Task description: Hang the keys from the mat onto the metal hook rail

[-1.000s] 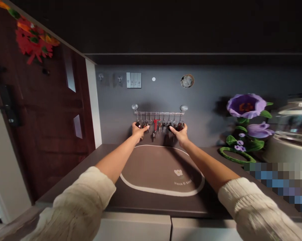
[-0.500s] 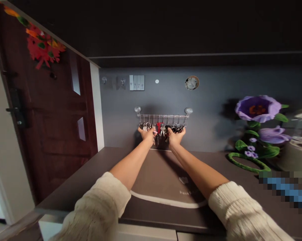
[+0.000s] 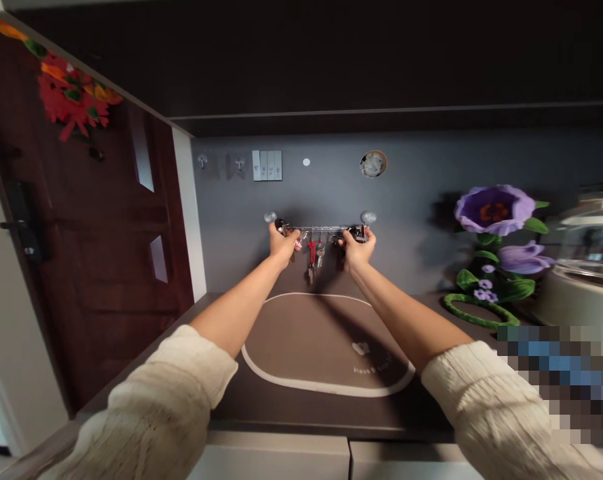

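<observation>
A clear key rack (image 3: 326,229) with a row of hooks is fixed to the grey wall by two round suction mounts. My left hand (image 3: 281,248) is closed around a bunch of keys at the rack's left end, thumb and fingers raised to the bar. At the right end, my right hand (image 3: 359,248) grips dark keys (image 3: 354,233) in the same way. Between my hands, a red key holder (image 3: 312,252) and some silver keys (image 3: 320,253) hang down freely. My fingers hide much of what they hold, and whether those keys are still on their hooks I cannot tell.
Below the rack a brown mat (image 3: 301,347) with a pale rim lies on the dark counter. Purple fabric flowers (image 3: 496,210) and a glass-topped pot (image 3: 586,267) stand at right. A door (image 3: 116,267) is at left, and a dark shelf (image 3: 331,60) hangs overhead.
Both hands have risen to the level of the rack's bar, lifting the keys at either end. The red holder and silver keys in the middle stay hanging. The view has shifted slightly.
</observation>
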Action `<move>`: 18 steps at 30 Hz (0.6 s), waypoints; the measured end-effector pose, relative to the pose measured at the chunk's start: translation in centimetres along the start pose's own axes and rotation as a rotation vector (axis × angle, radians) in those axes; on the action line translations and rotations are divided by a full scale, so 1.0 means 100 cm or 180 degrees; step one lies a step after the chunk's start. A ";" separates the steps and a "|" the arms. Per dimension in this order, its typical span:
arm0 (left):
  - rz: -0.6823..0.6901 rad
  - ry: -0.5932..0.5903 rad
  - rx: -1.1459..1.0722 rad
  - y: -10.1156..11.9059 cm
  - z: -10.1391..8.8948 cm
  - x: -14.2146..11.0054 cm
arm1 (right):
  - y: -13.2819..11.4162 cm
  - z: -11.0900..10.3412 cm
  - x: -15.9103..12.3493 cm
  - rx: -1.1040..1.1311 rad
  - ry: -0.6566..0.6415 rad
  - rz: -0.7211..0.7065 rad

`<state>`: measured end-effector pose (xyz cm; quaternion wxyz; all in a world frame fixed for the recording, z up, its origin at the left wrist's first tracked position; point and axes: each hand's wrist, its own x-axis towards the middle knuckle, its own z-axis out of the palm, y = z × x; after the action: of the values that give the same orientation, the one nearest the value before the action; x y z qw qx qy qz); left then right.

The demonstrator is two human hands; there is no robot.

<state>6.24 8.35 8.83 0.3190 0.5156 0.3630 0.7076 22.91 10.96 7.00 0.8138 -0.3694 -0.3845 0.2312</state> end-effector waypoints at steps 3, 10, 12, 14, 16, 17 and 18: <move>0.0069 -0.0282 -0.0084 0.009 -0.002 0.001 | -0.010 -0.003 0.002 -0.0014 -0.0287 -0.0075; -0.0283 -0.1407 0.0102 -0.017 -0.043 -0.046 | -0.020 -0.047 -0.043 -0.0303 -0.1254 0.0247; -0.0354 -0.1592 0.0259 -0.030 -0.057 -0.062 | -0.016 -0.064 -0.057 -0.0508 -0.1463 0.0432; -0.0463 -0.1801 0.0618 -0.041 -0.068 -0.074 | -0.010 -0.079 -0.065 -0.0842 -0.1737 0.0475; -0.0638 -0.2114 0.0817 -0.047 -0.075 -0.082 | -0.006 -0.091 -0.066 -0.1296 -0.1985 0.0376; -0.0691 -0.2206 0.0894 -0.049 -0.076 -0.084 | -0.005 -0.096 -0.064 -0.1612 -0.2041 0.0249; -0.0707 -0.2245 0.0976 -0.050 -0.077 -0.085 | -0.004 -0.098 -0.061 -0.1951 -0.2062 0.0076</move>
<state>1.46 2.61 -1.23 0.4180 0.7261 0.3861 0.3860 27.14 2.50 0.30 0.5015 -0.5066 -0.6660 0.2198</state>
